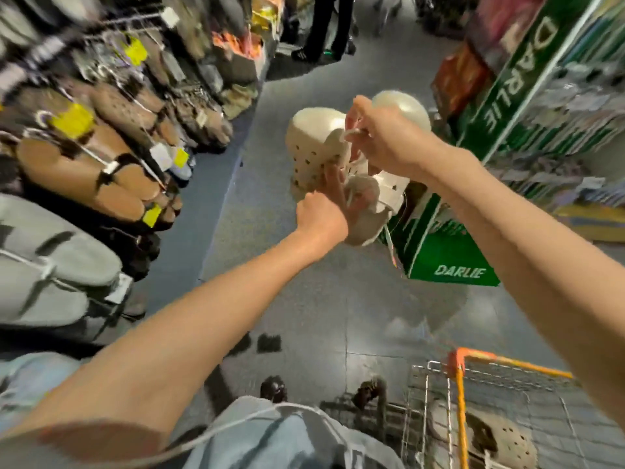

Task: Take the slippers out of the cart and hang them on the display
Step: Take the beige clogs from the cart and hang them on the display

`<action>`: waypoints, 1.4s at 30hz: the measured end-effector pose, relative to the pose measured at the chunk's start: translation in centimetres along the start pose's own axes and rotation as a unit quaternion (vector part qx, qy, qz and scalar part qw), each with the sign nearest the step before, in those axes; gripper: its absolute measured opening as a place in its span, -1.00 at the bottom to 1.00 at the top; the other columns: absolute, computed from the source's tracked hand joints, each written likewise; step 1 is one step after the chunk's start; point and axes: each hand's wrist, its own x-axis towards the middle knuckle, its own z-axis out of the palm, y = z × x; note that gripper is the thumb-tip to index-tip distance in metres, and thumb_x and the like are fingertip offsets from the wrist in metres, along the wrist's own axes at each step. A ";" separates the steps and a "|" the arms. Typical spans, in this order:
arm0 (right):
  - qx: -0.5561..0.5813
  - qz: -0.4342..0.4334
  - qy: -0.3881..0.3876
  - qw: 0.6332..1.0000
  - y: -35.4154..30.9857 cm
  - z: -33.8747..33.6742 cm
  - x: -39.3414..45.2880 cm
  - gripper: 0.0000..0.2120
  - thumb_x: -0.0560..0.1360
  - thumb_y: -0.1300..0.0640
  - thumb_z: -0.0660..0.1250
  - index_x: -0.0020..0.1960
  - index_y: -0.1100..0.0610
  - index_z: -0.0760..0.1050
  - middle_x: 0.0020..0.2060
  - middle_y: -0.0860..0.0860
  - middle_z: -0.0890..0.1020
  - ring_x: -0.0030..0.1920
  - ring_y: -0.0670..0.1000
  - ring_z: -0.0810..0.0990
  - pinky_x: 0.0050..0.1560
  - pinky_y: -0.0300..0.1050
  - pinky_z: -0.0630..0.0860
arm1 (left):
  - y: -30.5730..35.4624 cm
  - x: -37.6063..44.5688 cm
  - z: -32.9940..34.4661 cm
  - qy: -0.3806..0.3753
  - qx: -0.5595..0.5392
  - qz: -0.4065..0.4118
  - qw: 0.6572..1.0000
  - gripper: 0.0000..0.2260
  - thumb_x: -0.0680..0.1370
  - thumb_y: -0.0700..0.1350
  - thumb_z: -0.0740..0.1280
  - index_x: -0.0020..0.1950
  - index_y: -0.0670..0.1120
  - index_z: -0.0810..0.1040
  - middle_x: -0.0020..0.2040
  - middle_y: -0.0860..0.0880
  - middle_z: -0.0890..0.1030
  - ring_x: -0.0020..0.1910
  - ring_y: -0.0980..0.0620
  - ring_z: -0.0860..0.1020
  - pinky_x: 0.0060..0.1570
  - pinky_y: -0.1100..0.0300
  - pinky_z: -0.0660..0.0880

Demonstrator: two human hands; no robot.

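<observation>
Right hand (389,143) pinched hanger loop of cream perforated foam clogs (321,154) for hooking; left hand (324,214), fingers curled, steadied heels.

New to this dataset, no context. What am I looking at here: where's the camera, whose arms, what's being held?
There is no robot here. A person wears one wide-angle camera on the head, looking forward and down, so both bare arms reach into the picture from below. It is a shop aisle.

The right hand and the left hand hold up a pair of cream clog slippers in mid-air. The right hand grips them from above, the left hand from below, with fingers against the perforated side.

To the left is the slipper display, where brown and grey pairs hang with yellow tags. At bottom right is the wire cart with an orange handle; another perforated slipper lies inside. The view is blurred at the edges.
</observation>
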 end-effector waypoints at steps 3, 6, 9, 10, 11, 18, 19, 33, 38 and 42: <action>-0.043 -0.055 -0.019 0.997 -3.1 1.7 5.1 -0.79 0.56 0.22 0.17 0.19 0.16 0.31 -0.04 0.20 0.57 -0.21 0.15 0.52 -0.13 0.15 0.57 | -4.3 2.5 -1.3 0.001 0.014 -0.044 0.999 -0.60 0.61 -0.10 0.16 0.42 -0.23 0.28 0.27 -0.21 0.47 0.24 -0.15 0.45 0.11 0.11 0.43; -0.078 -0.111 -0.012 0.991 -6.2 3.6 9.8 -0.81 0.58 0.19 0.15 0.19 0.16 0.33 -0.06 0.20 0.60 -0.16 0.18 0.55 -0.06 0.21 0.53 | -8.9 4.3 -3.3 0.037 -0.022 -0.073 0.996 -0.54 0.56 0.18 0.20 0.23 -0.17 0.41 0.03 -0.14 0.57 0.00 -0.13 0.54 -0.18 0.11 0.42; -0.096 -0.168 -0.018 0.981 -9.2 5.4 14.2 -0.84 0.57 0.15 0.16 0.13 0.13 0.37 -0.06 0.16 0.62 -0.09 0.22 0.59 -0.07 0.22 0.54 | -12.5 5.5 -5.1 0.064 -0.043 -0.093 0.993 -0.72 0.58 0.05 0.23 -0.01 -0.18 0.46 -0.04 -0.15 0.59 0.01 -0.18 0.57 -0.17 0.09 0.43; -0.098 -0.188 -0.021 0.977 -10.1 5.8 15.3 -0.85 0.57 0.15 0.15 0.11 0.14 0.40 -0.05 0.16 0.62 -0.08 0.22 0.60 -0.07 0.20 0.54 | -13.6 5.8 -5.8 0.076 -0.050 -0.097 0.991 -0.74 0.58 0.04 0.23 -0.07 -0.17 0.44 -0.05 -0.15 0.58 0.02 -0.20 0.56 -0.17 0.09 0.42; -0.095 -0.213 -0.027 0.972 -11.4 6.4 16.8 -0.84 0.58 0.15 0.14 0.09 0.15 0.43 -0.05 0.16 0.63 -0.07 0.23 0.60 -0.07 0.18 0.54 | -15.2 6.3 -6.6 0.094 -0.046 -0.099 0.990 -0.70 0.59 0.08 0.22 -0.08 -0.17 0.42 -0.08 -0.14 0.57 0.01 -0.20 0.56 -0.19 0.10 0.40; -0.038 -0.390 -0.095 0.915 -18.8 11.3 25.7 -0.80 0.59 0.18 0.14 0.01 0.29 0.48 -0.08 0.17 0.64 -0.16 0.20 0.57 -0.13 0.09 0.52 | -23.5 8.7 -9.7 0.181 -0.024 -0.182 0.966 -0.55 0.58 0.13 0.18 0.27 -0.20 0.32 0.02 -0.14 0.59 0.02 -0.18 0.57 -0.20 0.09 0.36; -0.031 -0.416 -0.106 0.903 -19.6 12.1 27.2 -0.80 0.59 0.20 0.16 0.02 0.32 0.48 -0.07 0.20 0.63 -0.13 0.22 0.58 -0.14 0.06 0.49 | -24.5 9.1 -10.0 0.199 -0.035 -0.199 0.959 -0.61 0.58 0.14 0.17 0.18 -0.16 0.35 -0.02 -0.13 0.61 -0.01 -0.18 0.57 -0.23 0.10 0.34; 0.150 -0.588 -0.230 0.761 -28.5 13.1 43.1 -0.87 0.56 0.19 0.23 -0.08 0.15 0.54 -0.38 -0.17 0.46 -0.36 -0.24 0.46 -0.32 -0.37 0.38 | -31.3 18.7 -16.8 0.495 0.060 -0.300 0.813 -0.77 0.54 0.00 0.29 -0.16 -0.16 0.48 -0.46 -0.07 0.51 -0.48 -0.07 0.52 -0.50 0.24 0.33; 0.189 -0.571 -0.275 0.750 -29.4 13.2 46.9 -0.82 0.58 0.15 0.22 -0.06 0.24 0.51 -0.30 0.17 0.60 -0.46 0.12 0.60 -0.42 -0.10 0.52 | -32.9 21.6 -18.5 0.514 0.064 -0.288 0.806 -0.73 0.53 -0.02 0.18 -0.18 -0.22 0.48 -0.46 -0.12 0.54 -0.50 -0.13 0.52 -0.53 0.08 0.47; 0.237 -0.532 -0.312 0.750 -29.5 14.8 50.4 -0.81 0.57 0.15 0.24 -0.02 0.28 0.53 -0.25 0.32 0.60 -0.45 0.18 0.59 -0.41 -0.08 0.50 | -35.0 23.8 -18.8 0.503 0.097 -0.267 0.816 -0.70 0.56 0.02 0.11 -0.13 -0.18 0.46 -0.48 -0.08 0.52 -0.54 -0.07 0.49 -0.55 0.09 0.47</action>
